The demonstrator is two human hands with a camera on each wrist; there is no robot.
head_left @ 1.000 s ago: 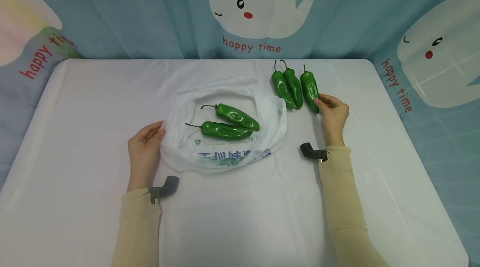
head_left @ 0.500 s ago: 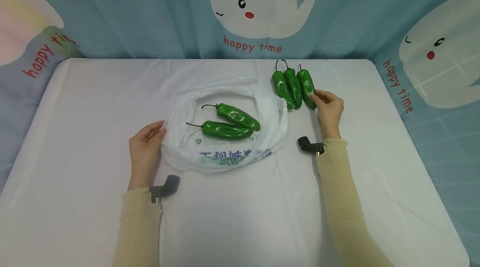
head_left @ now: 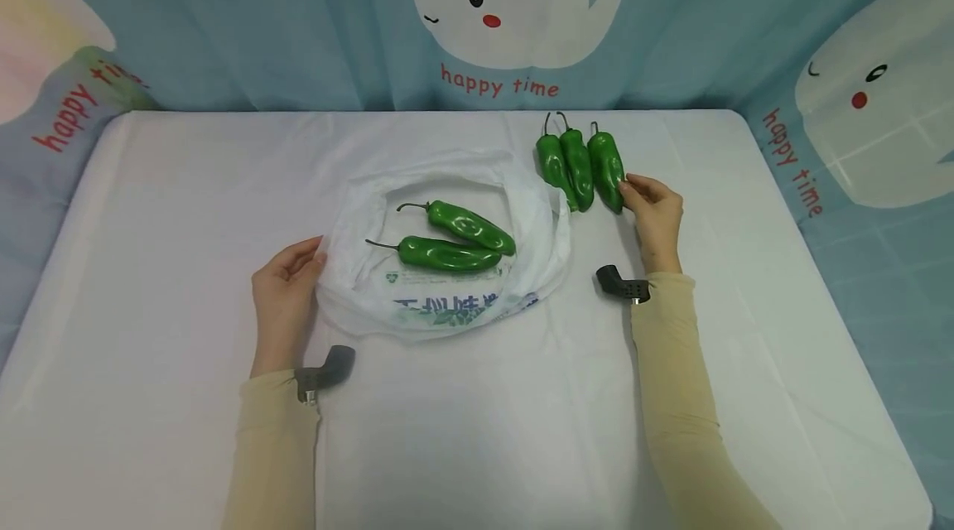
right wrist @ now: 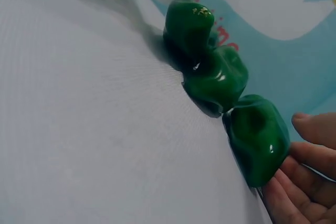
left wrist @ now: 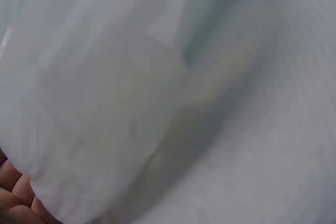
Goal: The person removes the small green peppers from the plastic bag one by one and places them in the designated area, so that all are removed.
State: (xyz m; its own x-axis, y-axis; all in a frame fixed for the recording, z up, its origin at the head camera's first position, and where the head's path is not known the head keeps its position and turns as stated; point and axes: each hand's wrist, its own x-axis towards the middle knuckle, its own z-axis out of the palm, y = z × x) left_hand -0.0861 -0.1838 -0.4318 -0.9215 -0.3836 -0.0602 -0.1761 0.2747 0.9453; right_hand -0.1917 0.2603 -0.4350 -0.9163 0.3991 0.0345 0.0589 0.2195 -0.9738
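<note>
A white plastic bag (head_left: 532,224) lies on the table with its mouth spread wide. Inside it are two green peppers, an upper pepper (head_left: 469,225) and a lower pepper (head_left: 447,254), stems to the left. My left hand (head_left: 286,281) pinches the bag's left edge; its fingers (left wrist: 21,192) show at the corner of the left wrist view. Beyond the bag, at the back right, stand three more peppers side by side with stems away from me. My right hand (head_left: 654,211) touches the rightmost pepper (right wrist: 258,140) with its fingers, while the thumb stands off its surface.
The middle pepper (head_left: 577,170) and the leftmost pepper (head_left: 555,166) of the row lie close to the bag's right rim. A white cloth covers the table (head_left: 462,439). Behind it hangs a blue printed curtain (head_left: 298,25).
My right hand has slid the rightmost pepper left against the other two, and its thumb has come away from it. The left hand keeps its place at the bag.
</note>
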